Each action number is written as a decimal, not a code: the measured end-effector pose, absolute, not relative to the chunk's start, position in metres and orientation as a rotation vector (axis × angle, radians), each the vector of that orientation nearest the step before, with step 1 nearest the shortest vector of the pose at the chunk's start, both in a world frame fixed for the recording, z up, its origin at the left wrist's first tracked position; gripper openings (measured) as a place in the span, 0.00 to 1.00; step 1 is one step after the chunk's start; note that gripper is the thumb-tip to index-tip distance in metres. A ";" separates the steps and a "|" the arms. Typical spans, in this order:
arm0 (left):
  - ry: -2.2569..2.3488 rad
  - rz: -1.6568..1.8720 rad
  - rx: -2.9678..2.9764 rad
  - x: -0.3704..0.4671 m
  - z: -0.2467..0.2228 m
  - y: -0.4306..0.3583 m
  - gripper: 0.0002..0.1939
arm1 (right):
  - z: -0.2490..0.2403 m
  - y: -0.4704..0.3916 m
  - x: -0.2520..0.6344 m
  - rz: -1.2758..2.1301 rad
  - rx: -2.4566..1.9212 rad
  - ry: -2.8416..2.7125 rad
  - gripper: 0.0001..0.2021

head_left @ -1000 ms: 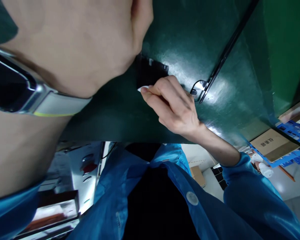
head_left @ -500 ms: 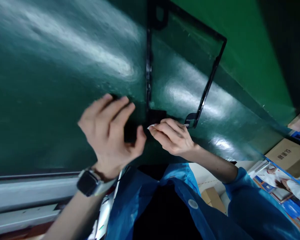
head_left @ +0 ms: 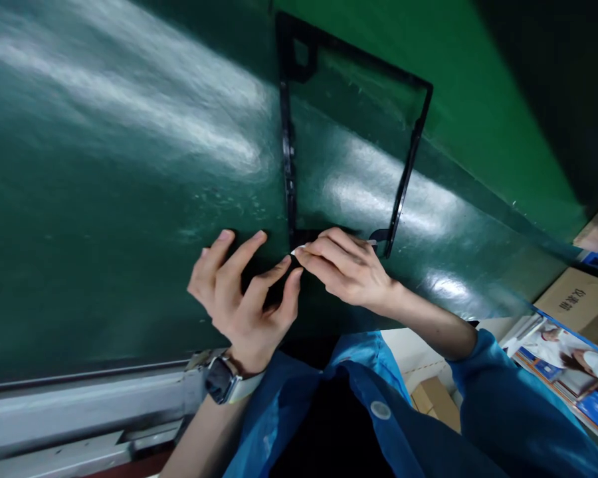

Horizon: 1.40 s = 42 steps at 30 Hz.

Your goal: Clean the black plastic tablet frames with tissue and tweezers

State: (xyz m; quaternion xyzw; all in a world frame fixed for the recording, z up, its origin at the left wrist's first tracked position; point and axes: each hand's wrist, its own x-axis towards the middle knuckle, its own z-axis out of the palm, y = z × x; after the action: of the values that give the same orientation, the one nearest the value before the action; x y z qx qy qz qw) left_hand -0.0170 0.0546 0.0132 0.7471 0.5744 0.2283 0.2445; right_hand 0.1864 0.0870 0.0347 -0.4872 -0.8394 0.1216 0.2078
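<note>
A black rectangular frame (head_left: 288,153) lies on the green table surface. At the frame's near edge, my right hand (head_left: 346,269) pinches a small white piece (head_left: 298,249) between thumb and forefinger. My left hand (head_left: 246,299), with a watch on its wrist, is just left of it. Its forefinger and thumb tips are close to the white piece, with a gap between them, and the other fingers are spread. Whether the left fingertips touch the piece is hard to tell. The right hand hides part of the frame's near edge.
The glossy green table (head_left: 104,232) reaches across the view, with its metal edge (head_left: 80,405) at the lower left. At the lower right are a cardboard box (head_left: 575,305), another carton (head_left: 437,401) and a printed picture of people (head_left: 558,348).
My left hand has moved right, bringing its forefinger and thumb near the white piece. My right hand stays at the near edge. The frame appears slightly further left in the view.
</note>
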 end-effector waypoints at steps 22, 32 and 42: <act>1.685 0.529 2.015 0.008 0.009 0.058 0.45 | 0.022 0.152 0.190 0.284 -1.460 -2.413 0.24; 1.693 0.477 2.066 0.010 0.012 0.059 0.46 | 0.009 0.162 0.193 0.328 -1.366 -2.284 0.24; 1.676 0.540 2.038 0.012 0.009 0.059 0.45 | 0.016 0.183 0.189 0.537 -1.498 -2.178 0.25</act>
State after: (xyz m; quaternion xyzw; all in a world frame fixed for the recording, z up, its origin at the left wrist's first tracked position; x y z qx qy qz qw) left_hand 0.0119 0.0591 0.0092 0.7377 0.6068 0.1956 0.2223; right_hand 0.1885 0.1827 0.0157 -0.5418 -0.7876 0.1941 0.2201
